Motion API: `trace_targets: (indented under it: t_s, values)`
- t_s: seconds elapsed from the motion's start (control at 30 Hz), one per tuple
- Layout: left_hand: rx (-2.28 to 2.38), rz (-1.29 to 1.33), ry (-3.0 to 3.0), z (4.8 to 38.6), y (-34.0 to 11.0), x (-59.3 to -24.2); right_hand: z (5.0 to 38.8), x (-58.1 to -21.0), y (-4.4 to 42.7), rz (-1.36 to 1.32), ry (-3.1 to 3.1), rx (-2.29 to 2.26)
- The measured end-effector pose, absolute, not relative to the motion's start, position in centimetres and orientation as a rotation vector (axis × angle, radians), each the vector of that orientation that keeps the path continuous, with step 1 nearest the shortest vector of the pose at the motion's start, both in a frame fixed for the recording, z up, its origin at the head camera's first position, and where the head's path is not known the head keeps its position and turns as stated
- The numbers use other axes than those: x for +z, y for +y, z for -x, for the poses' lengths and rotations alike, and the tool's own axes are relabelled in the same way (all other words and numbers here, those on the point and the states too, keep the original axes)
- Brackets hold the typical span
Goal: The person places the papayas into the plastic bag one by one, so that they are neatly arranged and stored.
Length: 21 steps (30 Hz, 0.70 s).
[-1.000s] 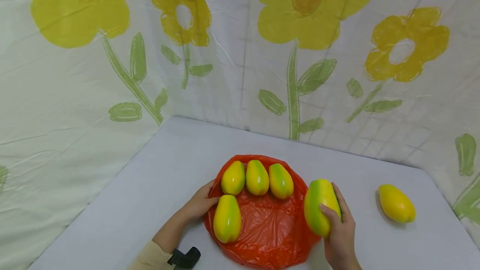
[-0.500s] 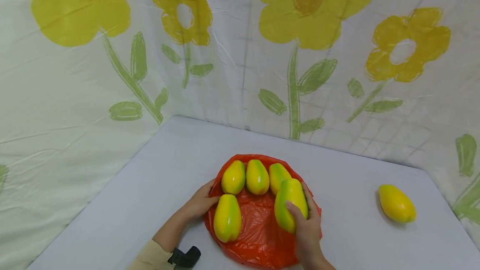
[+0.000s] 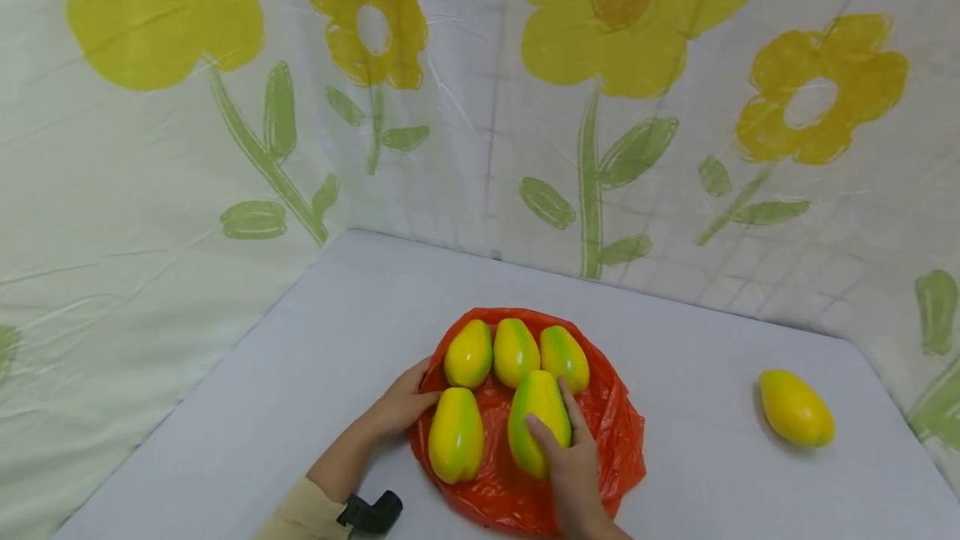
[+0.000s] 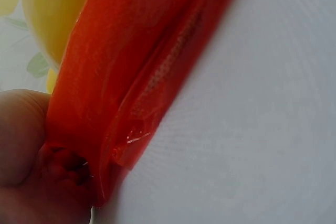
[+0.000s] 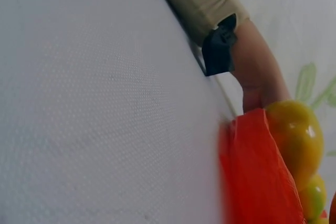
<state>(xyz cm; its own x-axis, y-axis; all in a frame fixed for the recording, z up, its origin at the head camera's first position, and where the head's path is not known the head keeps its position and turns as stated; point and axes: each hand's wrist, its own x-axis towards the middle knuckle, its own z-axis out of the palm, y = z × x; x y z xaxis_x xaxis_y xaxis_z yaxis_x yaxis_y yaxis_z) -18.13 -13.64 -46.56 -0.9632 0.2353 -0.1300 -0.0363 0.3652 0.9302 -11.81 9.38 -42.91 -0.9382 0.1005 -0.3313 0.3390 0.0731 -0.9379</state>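
A red plastic bag (image 3: 615, 423), its mouth spread round, lies on the table. My left hand (image 3: 403, 402) grips its left rim, the thumb over the edge; in the left wrist view the thumb (image 4: 21, 135) presses against the red plastic (image 4: 105, 66). Three yellow-green papayas (image 3: 516, 354) stand in a row along the bag's far side, and another papaya (image 3: 456, 436) lies at its left, near my left thumb. With fingers and thumb round it, my right hand (image 3: 573, 461) holds a papaya (image 3: 534, 415) inside the bag's rim, right of that one. Whether it touches the bottom I cannot tell.
One more yellow papaya (image 3: 797, 408) lies on the white table (image 3: 705, 373) to the right, outside the bag. A flower-printed white curtain (image 3: 465, 148) hangs behind the table. A black strap device (image 3: 371, 513) is on the left wrist.
My right hand has carried its papaya leftward from the bag's right edge to the middle of the bag. The left hand has stayed on the rim.
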Motion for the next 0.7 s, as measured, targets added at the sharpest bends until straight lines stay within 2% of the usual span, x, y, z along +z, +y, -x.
trace_targets:
  t_s: [0.7]
  values:
    - [1.645, -0.214, 2.359, 18.1, -13.8, -46.5, 11.8, -44.9, 7.6, -0.567, 2.074, -1.871]
